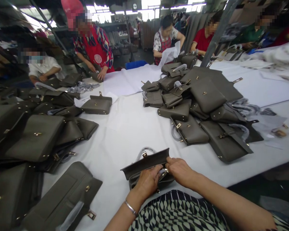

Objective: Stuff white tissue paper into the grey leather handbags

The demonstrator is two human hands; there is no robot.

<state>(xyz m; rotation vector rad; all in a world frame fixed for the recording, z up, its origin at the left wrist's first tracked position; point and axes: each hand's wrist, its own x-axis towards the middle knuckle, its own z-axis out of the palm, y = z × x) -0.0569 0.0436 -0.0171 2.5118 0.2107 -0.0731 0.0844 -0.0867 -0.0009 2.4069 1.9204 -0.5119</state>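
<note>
A grey-green handbag (146,162) lies in front of me at the table's near edge. Its flap is lifted away from me, with a gold clasp on the edge and a plastic-wrapped handle behind. My left hand (148,179) reaches over the opening, its fingers curled at the bag's mouth. Close beside it, my right hand (179,170) grips the bag's right side near the flap corner. The fingertips of the left hand are partly hidden, so what they hold cannot be made out.
A heap of similar handbags (207,93) covers the right of the white table (127,125). More bags (38,134) are piled at left, and one bag (62,195) lies near on its side. Co-workers (93,48) stand across the table. A metal post (216,32) rises behind the right heap.
</note>
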